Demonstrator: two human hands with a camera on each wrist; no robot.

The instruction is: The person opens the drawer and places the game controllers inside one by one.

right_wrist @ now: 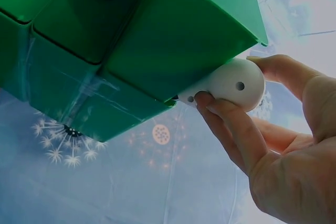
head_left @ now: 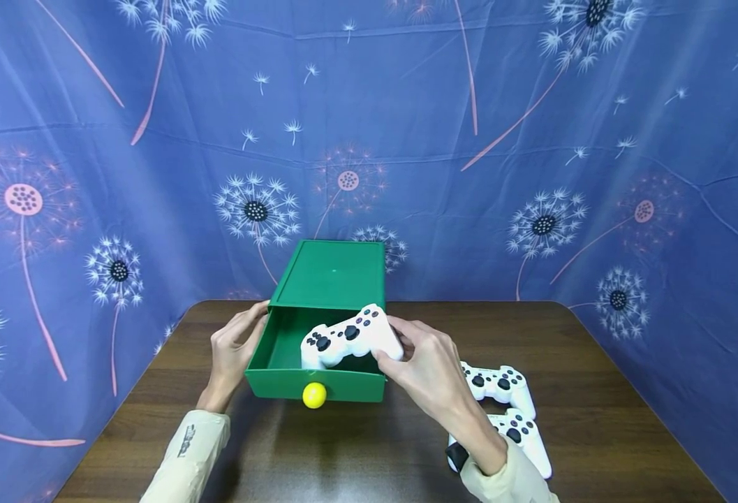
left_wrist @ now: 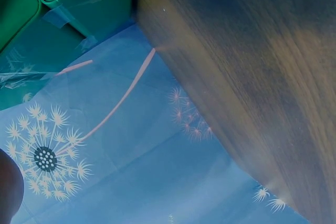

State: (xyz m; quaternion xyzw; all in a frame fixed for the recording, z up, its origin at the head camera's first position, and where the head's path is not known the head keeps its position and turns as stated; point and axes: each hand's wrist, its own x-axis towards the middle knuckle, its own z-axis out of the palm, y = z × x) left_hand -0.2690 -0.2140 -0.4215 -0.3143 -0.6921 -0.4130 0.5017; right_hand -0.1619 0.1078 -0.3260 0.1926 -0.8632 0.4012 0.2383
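Observation:
My right hand [head_left: 428, 356] pinches the right grip of a white game controller [head_left: 352, 335] between thumb and fingers. The controller hangs tilted over the pulled-out green drawer [head_left: 356, 388], its left grip lower, inside the drawer's front wall in the head view. A round yellow knob [head_left: 314, 395] sits on the drawer front. From the right wrist, the controller [right_wrist: 239, 85] shows its end beside the drawer wall, with thumb and fingertips against it. My left hand [head_left: 233, 353] touches the left side of the green drawer box [head_left: 337, 272], fingers extended toward its front edge.
Two more white controllers [head_left: 500, 388] lie on the brown wooden table [head_left: 595, 391] to the right, partly behind my right forearm. A blue curtain [head_left: 431, 195] with dandelion prints hangs behind the table. Clear tape [left_wrist: 58, 17] spans the green boxes' joints.

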